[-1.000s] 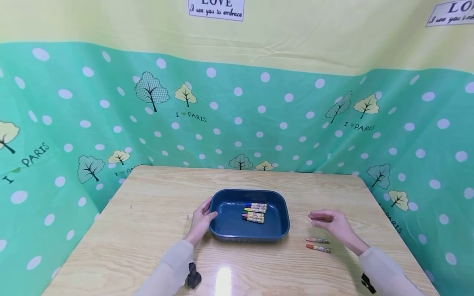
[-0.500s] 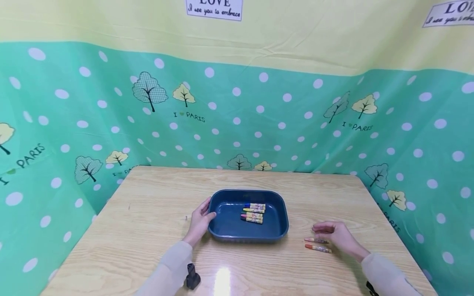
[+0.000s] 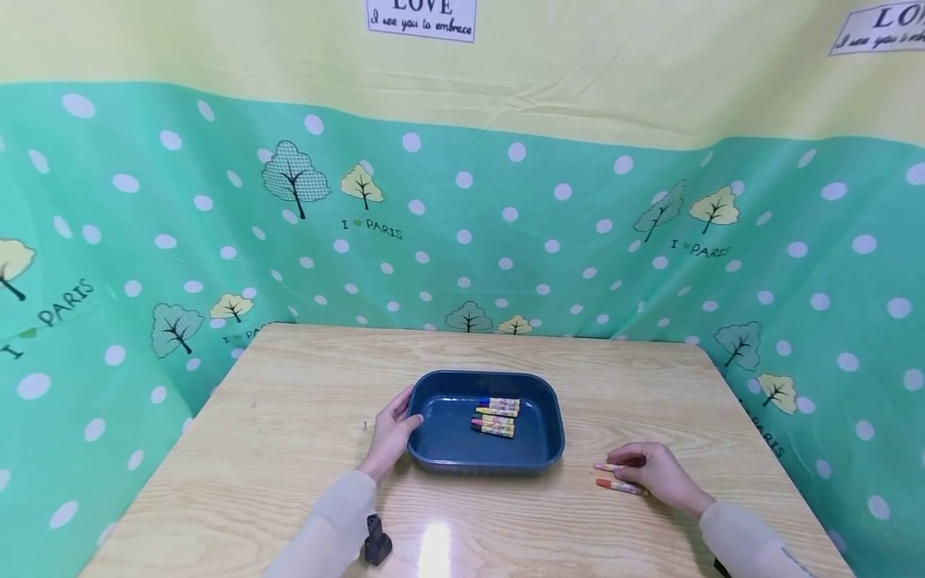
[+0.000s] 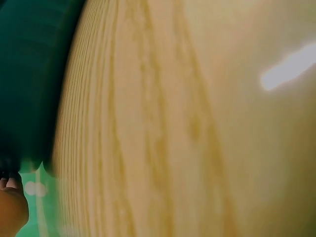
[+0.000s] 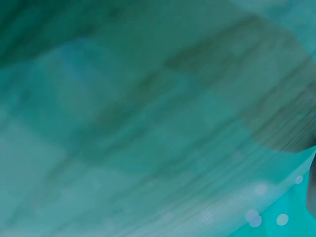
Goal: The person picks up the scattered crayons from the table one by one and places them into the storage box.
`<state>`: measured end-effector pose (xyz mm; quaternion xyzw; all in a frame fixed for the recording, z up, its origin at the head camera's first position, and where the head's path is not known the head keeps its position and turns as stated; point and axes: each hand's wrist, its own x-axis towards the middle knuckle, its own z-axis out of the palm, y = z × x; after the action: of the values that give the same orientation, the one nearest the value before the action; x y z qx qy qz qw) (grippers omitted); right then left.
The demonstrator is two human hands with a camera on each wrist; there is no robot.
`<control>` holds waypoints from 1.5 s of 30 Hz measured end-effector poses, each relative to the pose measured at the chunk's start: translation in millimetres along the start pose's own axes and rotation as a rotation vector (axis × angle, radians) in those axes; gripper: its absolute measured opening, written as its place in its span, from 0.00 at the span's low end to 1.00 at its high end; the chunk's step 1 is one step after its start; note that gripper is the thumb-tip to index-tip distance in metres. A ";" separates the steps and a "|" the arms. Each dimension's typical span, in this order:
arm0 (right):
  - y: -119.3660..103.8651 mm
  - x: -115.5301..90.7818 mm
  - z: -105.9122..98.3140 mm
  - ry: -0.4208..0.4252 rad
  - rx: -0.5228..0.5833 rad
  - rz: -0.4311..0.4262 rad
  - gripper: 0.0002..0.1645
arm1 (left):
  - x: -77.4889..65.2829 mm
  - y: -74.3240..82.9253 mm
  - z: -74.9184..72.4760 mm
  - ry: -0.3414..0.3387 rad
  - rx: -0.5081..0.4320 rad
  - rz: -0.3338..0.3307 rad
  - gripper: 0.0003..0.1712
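Observation:
In the head view, my left hand (image 3: 390,433) grips the left end of a dark blue rectangular tray (image 3: 484,465), thumb over the rim. The tray's side (image 4: 34,74) fills the upper left of the left wrist view. Several crayons (image 3: 495,419) in printed wrappers lie side by side in it. Right of the tray, my right hand (image 3: 661,474) is down at the table, finger and thumb pinching a pink crayon (image 3: 604,466) whose rear part they hide. An orange-red crayon (image 3: 620,486) lies just nearer, below the fingertips. The right wrist view is blurred.
The wooden table (image 3: 325,361) carries the tray and crayons. A green and yellow printed curtain (image 3: 462,201) rises behind its far edge and along both sides. Under my left sleeve (image 3: 336,514) a small black device (image 3: 376,542) shows near the wrist.
My right hand has come down and toward me from above the table onto the pink crayon, fingers closing around it. The left hand and the tray stay in place.

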<state>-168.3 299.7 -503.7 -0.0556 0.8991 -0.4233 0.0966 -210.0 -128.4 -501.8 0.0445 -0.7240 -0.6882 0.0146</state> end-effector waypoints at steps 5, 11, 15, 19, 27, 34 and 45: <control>-4.7 0.6 -0.3 0.027 -0.057 -0.014 0.13 | 0.6 0.5 0.9 -0.001 -0.006 0.006 0.34; -8.8 -0.6 -0.8 0.024 -0.082 -0.019 0.11 | 0.1 2.1 2.6 -0.005 -0.031 0.013 0.34; -12.3 -2.1 -2.6 0.006 -0.061 -0.023 0.12 | -0.4 2.0 2.8 -0.002 -0.036 0.007 0.34; -18.6 -1.8 -6.1 0.024 -0.035 -0.008 0.13 | 0.1 1.5 3.2 -0.010 -0.030 0.001 0.34; -45.5 2.5 -16.9 0.115 -0.025 -0.085 0.15 | -0.7 0.6 4.0 -0.016 -0.009 0.003 0.34; -74.5 13.2 -17.5 0.142 0.013 -0.099 0.16 | -1.0 -0.4 2.3 -0.008 -0.015 -0.008 0.34; -112.5 39.5 6.3 0.094 0.104 -0.106 0.16 | -3.2 7.2 1.5 -0.019 -0.026 -0.007 0.34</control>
<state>-203.3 216.4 -425.7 -0.0781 0.8752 -0.4762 0.0346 -207.3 -126.2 -494.6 0.0404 -0.7150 -0.6979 0.0061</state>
